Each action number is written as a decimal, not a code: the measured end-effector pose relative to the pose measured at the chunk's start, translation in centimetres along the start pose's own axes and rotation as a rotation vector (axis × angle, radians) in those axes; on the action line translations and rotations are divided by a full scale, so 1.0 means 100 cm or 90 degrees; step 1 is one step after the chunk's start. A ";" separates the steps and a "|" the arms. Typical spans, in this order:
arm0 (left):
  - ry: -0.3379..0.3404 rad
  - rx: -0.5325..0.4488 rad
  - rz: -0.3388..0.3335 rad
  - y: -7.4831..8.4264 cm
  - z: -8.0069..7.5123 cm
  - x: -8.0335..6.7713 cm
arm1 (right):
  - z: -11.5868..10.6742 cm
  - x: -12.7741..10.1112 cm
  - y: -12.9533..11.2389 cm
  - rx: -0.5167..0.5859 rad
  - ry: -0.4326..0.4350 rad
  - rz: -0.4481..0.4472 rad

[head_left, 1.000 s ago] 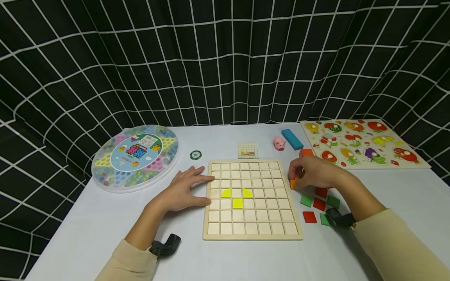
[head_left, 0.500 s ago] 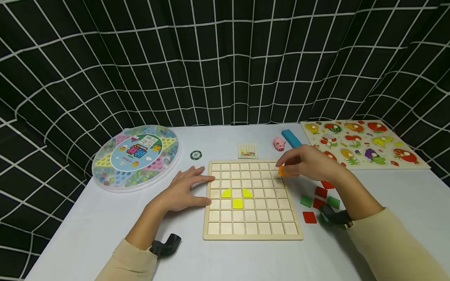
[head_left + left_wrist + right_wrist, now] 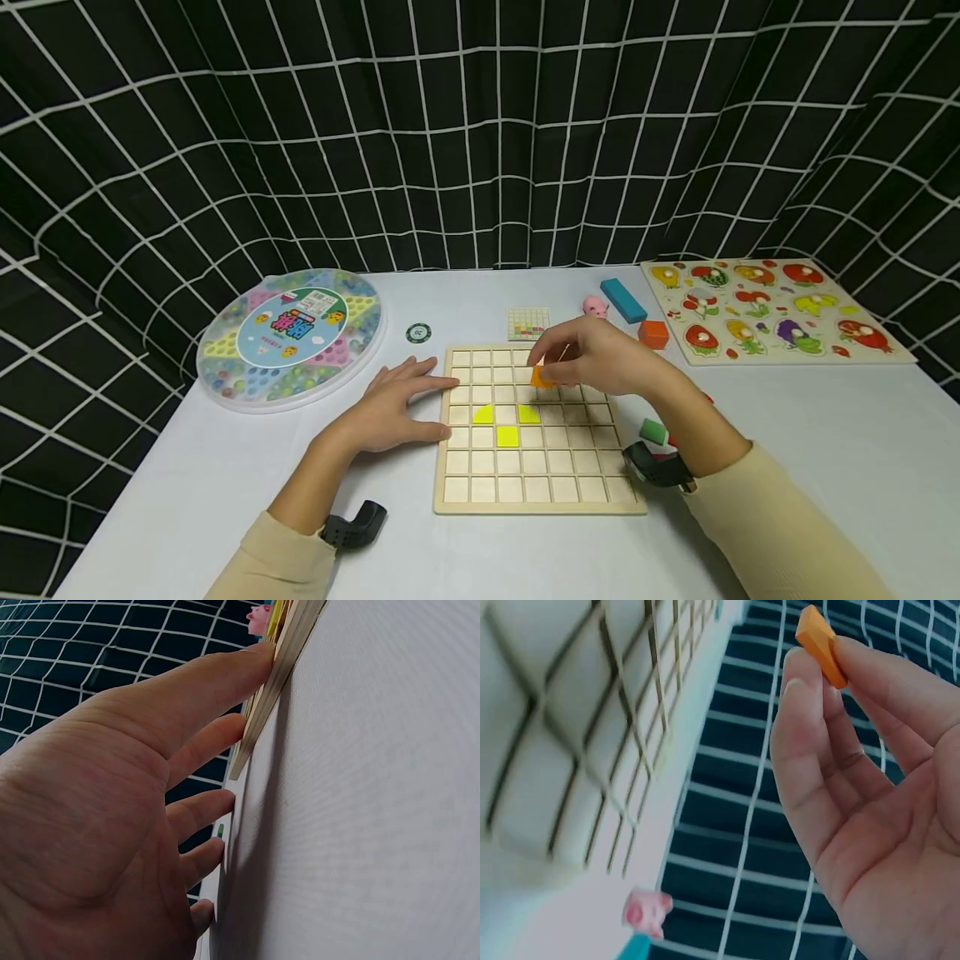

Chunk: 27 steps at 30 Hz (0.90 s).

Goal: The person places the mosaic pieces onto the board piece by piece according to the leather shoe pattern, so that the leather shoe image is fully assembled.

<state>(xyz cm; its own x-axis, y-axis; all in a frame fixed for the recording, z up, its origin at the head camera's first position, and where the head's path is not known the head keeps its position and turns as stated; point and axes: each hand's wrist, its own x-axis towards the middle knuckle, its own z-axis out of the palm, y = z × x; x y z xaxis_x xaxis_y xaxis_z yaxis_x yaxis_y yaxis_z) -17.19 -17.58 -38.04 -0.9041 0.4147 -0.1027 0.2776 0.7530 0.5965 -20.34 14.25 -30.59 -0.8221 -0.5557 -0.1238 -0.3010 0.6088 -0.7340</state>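
Observation:
My right hand [image 3: 603, 354] pinches a small orange tile [image 3: 821, 646] between thumb and fingertips. In the head view it is over the upper middle of a wooden grid board [image 3: 497, 507]. The tile's exact outline is partly covered by the fingers. Two yellow rounded-corner tiles [image 3: 483, 414] sit in one row of the board, a bare cell between them. A yellow square tile [image 3: 507, 437] lies in the row below, under that gap. With fingers spread, my left hand [image 3: 386, 410] rests at the board's left edge, thumb and index finger touching the rim.
A small pattern card [image 3: 528, 323] lies behind the board, near a pink pig [image 3: 596, 307], a blue block [image 3: 623, 300] and a red-orange cube [image 3: 653, 335]. Green and red tiles [image 3: 654, 431] lie partly under my right forearm. A round game box [image 3: 217, 379], a chip [image 3: 418, 333] and a fruit puzzle [image 3: 780, 308] flank these.
My right hand has carried the orange tile leftward from beside the board to above its upper middle. The red-orange cube has come fully into view. My left hand stays where it was.

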 end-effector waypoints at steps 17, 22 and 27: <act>-0.008 0.009 0.010 0.000 -0.002 0.000 | 0.054 0.030 -0.031 -0.059 -0.101 -0.074; -0.008 0.009 0.009 0.000 -0.004 -0.002 | 0.064 0.033 -0.033 -0.065 -0.115 -0.069; -0.006 0.008 0.010 0.000 -0.004 -0.002 | 0.072 0.036 -0.036 -0.076 -0.133 -0.053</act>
<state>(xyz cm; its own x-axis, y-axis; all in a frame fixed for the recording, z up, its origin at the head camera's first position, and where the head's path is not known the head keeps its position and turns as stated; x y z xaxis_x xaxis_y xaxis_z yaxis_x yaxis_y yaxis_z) -17.10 -17.89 -37.72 -0.8967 0.4309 -0.1011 0.2953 0.7526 0.5886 -18.75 5.97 -33.27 -0.6780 -0.7043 -0.2106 -0.4286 0.6115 -0.6651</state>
